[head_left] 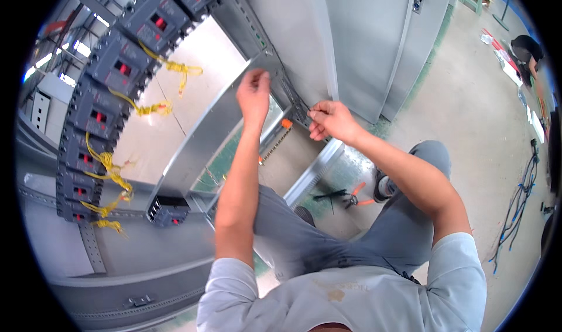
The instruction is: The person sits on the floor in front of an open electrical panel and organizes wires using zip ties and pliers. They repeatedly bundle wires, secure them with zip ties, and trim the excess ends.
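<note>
My left hand [255, 92] is raised over the far end of a grey metal panel [202, 136], with its fingers curled in. Whether anything sits between those fingers is too small to tell. To its right, my right hand [332, 122] pinches thumb and fingers together beside the perforated upright [285, 89] of a grey cabinet frame. What the pinch holds, if anything, cannot be made out. Below and between the hands, an orange fitting [286, 123] is fixed at the end of a dark slotted strip [275, 146].
A row of dark circuit breakers [120, 69] with yellow wire bundles [105, 162] curves along the left. A single breaker [168, 211] sits below the panel. Orange-handled pliers [352, 201] lie between my feet. Cables [515, 206] and another person [525, 50] are at the right.
</note>
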`<action>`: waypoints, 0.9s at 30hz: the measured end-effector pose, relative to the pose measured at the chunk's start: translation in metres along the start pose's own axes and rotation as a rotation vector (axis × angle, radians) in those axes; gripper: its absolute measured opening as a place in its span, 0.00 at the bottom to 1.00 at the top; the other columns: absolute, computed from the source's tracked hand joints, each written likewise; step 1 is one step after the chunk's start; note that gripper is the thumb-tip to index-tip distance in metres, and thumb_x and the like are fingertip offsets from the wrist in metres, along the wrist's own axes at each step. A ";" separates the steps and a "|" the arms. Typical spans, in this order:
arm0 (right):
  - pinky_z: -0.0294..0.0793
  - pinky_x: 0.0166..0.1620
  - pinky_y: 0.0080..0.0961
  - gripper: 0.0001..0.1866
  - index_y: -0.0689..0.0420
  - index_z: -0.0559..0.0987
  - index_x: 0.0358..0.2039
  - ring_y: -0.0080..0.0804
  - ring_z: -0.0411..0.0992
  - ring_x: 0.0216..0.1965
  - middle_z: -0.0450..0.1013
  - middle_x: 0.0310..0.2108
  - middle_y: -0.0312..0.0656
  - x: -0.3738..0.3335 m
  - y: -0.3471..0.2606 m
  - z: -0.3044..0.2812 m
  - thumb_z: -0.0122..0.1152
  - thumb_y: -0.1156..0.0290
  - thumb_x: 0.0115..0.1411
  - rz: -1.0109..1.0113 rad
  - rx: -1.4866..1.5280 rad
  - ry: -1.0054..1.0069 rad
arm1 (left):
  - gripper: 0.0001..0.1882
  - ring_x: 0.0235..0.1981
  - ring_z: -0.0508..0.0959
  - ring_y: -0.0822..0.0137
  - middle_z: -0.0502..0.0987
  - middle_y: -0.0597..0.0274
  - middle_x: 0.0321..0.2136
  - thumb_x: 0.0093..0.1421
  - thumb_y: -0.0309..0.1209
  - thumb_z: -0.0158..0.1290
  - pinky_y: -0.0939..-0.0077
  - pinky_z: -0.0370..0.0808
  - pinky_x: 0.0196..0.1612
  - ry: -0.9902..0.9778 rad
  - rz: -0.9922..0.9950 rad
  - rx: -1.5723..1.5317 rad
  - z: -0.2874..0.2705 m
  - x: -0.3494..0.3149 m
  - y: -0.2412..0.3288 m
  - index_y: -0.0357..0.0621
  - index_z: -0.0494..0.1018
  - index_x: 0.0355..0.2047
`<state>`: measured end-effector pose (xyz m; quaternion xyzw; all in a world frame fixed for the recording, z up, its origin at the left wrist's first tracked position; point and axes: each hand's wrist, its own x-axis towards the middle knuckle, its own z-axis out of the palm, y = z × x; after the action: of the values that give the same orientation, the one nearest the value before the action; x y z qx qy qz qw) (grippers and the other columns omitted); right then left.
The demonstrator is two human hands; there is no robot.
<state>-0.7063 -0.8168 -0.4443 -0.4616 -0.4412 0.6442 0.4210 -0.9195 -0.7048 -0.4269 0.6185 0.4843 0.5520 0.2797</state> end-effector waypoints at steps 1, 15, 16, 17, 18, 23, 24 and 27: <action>0.83 0.30 0.27 0.14 0.70 0.75 0.47 0.31 0.79 0.26 0.76 0.29 0.45 0.004 0.000 0.006 0.55 0.69 0.71 -0.021 0.000 -0.005 | 0.18 0.41 0.81 0.68 0.82 0.54 0.41 0.64 0.34 0.58 0.71 0.79 0.39 0.073 0.095 0.066 -0.005 0.013 0.013 0.32 0.76 0.48; 0.83 0.30 0.26 0.15 0.70 0.77 0.45 0.30 0.80 0.26 0.78 0.28 0.45 0.026 -0.025 0.015 0.53 0.69 0.70 -0.169 0.059 0.042 | 0.13 0.38 0.76 0.76 0.77 0.68 0.38 0.66 0.36 0.60 0.77 0.76 0.40 -0.411 -0.115 -0.105 -0.020 0.122 0.021 0.40 0.76 0.45; 0.82 0.30 0.26 0.15 0.71 0.77 0.45 0.30 0.80 0.26 0.78 0.28 0.45 0.027 -0.026 0.015 0.53 0.69 0.70 -0.171 0.071 0.046 | 0.13 0.38 0.76 0.76 0.77 0.68 0.37 0.66 0.36 0.60 0.77 0.76 0.39 -0.412 -0.095 -0.090 -0.020 0.123 0.021 0.40 0.76 0.45; 0.82 0.30 0.25 0.15 0.71 0.77 0.45 0.31 0.80 0.26 0.78 0.29 0.45 0.027 -0.028 0.015 0.53 0.69 0.70 -0.173 0.083 0.052 | 0.13 0.38 0.76 0.77 0.76 0.68 0.36 0.66 0.36 0.60 0.77 0.76 0.39 -0.418 -0.079 -0.077 -0.020 0.123 0.021 0.40 0.76 0.44; 0.82 0.29 0.25 0.15 0.71 0.77 0.45 0.30 0.80 0.26 0.78 0.28 0.45 0.027 -0.029 0.017 0.53 0.69 0.70 -0.179 0.082 0.048 | 0.13 0.37 0.75 0.77 0.76 0.69 0.35 0.66 0.36 0.60 0.77 0.76 0.38 -0.424 -0.063 -0.065 -0.019 0.122 0.021 0.40 0.76 0.44; 0.81 0.28 0.25 0.15 0.70 0.77 0.45 0.30 0.79 0.26 0.77 0.28 0.45 0.033 -0.033 0.028 0.54 0.68 0.70 -0.226 0.103 0.035 | 0.11 0.34 0.74 0.78 0.75 0.69 0.32 0.66 0.35 0.61 0.78 0.75 0.36 -0.458 -0.051 -0.141 -0.023 0.131 0.008 0.41 0.75 0.41; 0.80 0.28 0.25 0.15 0.70 0.77 0.44 0.30 0.79 0.26 0.77 0.28 0.44 0.035 -0.034 0.029 0.54 0.68 0.70 -0.230 0.105 0.037 | 0.11 0.33 0.74 0.78 0.75 0.69 0.32 0.66 0.34 0.61 0.78 0.74 0.36 -0.456 -0.073 -0.141 -0.023 0.131 0.006 0.42 0.74 0.41; 0.80 0.28 0.25 0.15 0.70 0.77 0.44 0.29 0.79 0.25 0.77 0.27 0.44 0.040 -0.044 0.033 0.54 0.68 0.70 -0.252 0.072 0.045 | 0.09 0.32 0.74 0.77 0.76 0.69 0.30 0.65 0.32 0.61 0.78 0.74 0.37 -0.486 -0.073 -0.123 -0.026 0.132 0.006 0.42 0.74 0.39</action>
<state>-0.7406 -0.7739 -0.4053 -0.4012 -0.4627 0.5913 0.5247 -0.9526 -0.5917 -0.3613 0.6971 0.3903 0.4050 0.4446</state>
